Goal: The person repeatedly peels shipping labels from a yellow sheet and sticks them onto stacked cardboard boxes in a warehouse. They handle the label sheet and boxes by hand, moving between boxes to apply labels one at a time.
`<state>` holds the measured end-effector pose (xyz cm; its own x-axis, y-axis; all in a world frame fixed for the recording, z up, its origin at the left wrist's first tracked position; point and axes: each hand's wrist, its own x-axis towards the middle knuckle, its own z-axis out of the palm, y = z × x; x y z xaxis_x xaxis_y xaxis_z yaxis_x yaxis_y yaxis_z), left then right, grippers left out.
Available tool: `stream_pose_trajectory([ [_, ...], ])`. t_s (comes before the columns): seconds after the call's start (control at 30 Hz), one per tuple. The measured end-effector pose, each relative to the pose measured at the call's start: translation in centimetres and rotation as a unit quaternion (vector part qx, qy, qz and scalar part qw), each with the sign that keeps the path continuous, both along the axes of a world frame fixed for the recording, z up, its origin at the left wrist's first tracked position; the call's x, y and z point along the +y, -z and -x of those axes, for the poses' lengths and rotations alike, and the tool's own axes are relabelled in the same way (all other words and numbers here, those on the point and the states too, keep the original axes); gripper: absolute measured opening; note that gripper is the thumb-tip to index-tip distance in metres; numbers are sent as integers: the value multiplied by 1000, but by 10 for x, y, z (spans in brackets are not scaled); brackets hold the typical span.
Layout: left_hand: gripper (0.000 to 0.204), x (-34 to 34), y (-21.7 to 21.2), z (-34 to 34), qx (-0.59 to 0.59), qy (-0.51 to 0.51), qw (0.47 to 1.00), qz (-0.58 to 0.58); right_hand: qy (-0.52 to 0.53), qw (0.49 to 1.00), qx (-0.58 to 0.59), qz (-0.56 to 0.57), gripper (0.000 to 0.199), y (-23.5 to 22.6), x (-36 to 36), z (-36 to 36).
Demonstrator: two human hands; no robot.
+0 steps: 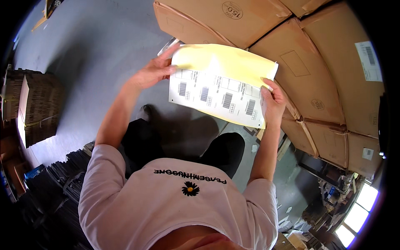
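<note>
Between my hands I hold up a sheet of barcode labels [216, 93]. Its upper part is bare yellow backing, and a row of several white printed labels runs along the lower part. My left hand [156, 71] pinches the sheet's left edge, thumb in front and fingers partly behind. At the right edge, my right hand [273, 98] grips it the same way, with some fingers hidden behind the sheet. The sheet bows slightly, in front of stacked brown cardboard boxes [291, 62].
The box stack fills the right side; one box bears a white label [368, 61]. Bundled flat cardboard [41, 108] stands at left on the grey floor [108, 41]. Dark stacked material [58, 200] lies at lower left. Clutter [329, 200] sits near a bright window [358, 212] at lower right.
</note>
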<state>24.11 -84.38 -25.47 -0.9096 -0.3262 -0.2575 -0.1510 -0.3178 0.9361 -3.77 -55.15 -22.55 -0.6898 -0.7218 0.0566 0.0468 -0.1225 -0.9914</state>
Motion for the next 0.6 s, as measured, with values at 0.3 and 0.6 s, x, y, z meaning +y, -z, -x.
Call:
stream_pose_trajectory([
  [0.3,85,-9,44,9,87,-56,971,-214,65,993,38,-86,28,43,-3,-15],
  [0.6,61,-32,42,37,-19,34,999,11,-54,991,-55,-106,67,36,10,-28],
])
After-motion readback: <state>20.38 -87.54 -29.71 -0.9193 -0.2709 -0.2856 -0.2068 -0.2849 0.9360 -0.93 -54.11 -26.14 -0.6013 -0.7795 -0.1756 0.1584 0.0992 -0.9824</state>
